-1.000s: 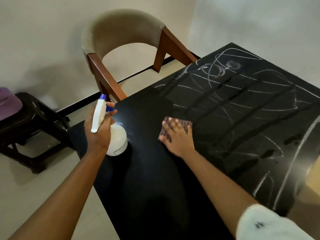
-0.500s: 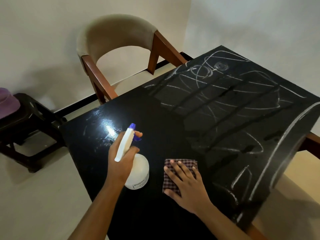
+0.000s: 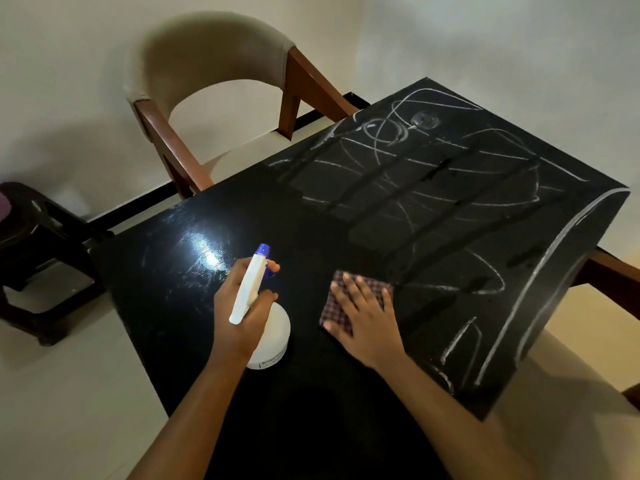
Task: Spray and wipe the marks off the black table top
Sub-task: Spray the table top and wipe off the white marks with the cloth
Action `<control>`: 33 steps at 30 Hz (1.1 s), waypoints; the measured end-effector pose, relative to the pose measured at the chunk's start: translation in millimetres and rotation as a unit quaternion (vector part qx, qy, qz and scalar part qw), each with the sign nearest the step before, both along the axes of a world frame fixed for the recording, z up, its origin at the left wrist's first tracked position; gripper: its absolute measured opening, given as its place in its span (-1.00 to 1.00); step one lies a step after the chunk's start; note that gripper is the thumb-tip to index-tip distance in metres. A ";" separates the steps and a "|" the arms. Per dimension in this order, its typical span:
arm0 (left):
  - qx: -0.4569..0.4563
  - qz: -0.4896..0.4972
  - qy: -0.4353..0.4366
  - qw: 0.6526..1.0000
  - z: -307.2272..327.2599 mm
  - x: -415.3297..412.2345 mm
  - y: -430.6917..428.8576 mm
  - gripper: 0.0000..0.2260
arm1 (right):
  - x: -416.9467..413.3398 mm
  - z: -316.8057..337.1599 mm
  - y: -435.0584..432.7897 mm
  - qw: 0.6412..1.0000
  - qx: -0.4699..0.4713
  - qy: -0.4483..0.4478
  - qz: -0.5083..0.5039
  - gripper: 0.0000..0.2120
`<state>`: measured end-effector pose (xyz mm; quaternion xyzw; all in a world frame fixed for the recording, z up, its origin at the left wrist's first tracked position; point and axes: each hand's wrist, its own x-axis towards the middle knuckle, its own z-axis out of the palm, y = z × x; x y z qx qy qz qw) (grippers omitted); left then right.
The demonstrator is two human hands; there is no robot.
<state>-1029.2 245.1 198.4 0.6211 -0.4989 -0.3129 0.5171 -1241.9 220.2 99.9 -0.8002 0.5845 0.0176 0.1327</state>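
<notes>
The black table top [image 3: 311, 403] fills the middle of the view. White chalk marks [image 3: 433, 188] cover its far and right parts, crossed by dark wiped streaks; the near left part looks wet and glossy. My left hand [image 3: 242, 306] grips the neck of a white spray bottle [image 3: 273, 337] with a blue nozzle, held upright over the table with a finger on the trigger. My right hand [image 3: 363, 317] lies flat with straight fingers, pressing a folded checked cloth [image 3: 337, 303] onto the table just right of the bottle.
A wooden chair with a beige padded back [image 3: 207, 64] stands at the table's far left side. A dark stool [image 3: 38, 258] sits on the pale floor at the left. Another wooden chair arm [image 3: 609, 271] shows past the table's right edge. Walls lie close behind.
Both hands came nearer to me and to the right across the table over the second. The cloth slid back with my right hand. The bottle stays in my left hand.
</notes>
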 end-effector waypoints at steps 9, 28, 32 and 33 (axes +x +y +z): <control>-0.029 0.011 0.008 1.000 -3.3 -8.0 -2.9 -0.52 | -28.0 8.6 42.8 1.000 0.016 0.001 0.017 -0.31; -0.045 0.006 -0.007 0.999 -9.1 -9.4 -6.2 -0.70 | -55.6 8.0 122.4 0.999 0.036 0.032 -0.019 -0.29; -0.053 0.003 -0.010 0.999 -6.9 -12.3 -7.4 -0.69 | -64.5 20.9 156.6 0.991 0.116 0.048 0.037 -0.13; -0.051 0.003 -0.013 0.999 -6.2 -13.6 -7.6 -0.68 | -68.1 23.3 164.7 0.988 0.134 0.056 0.053 -0.10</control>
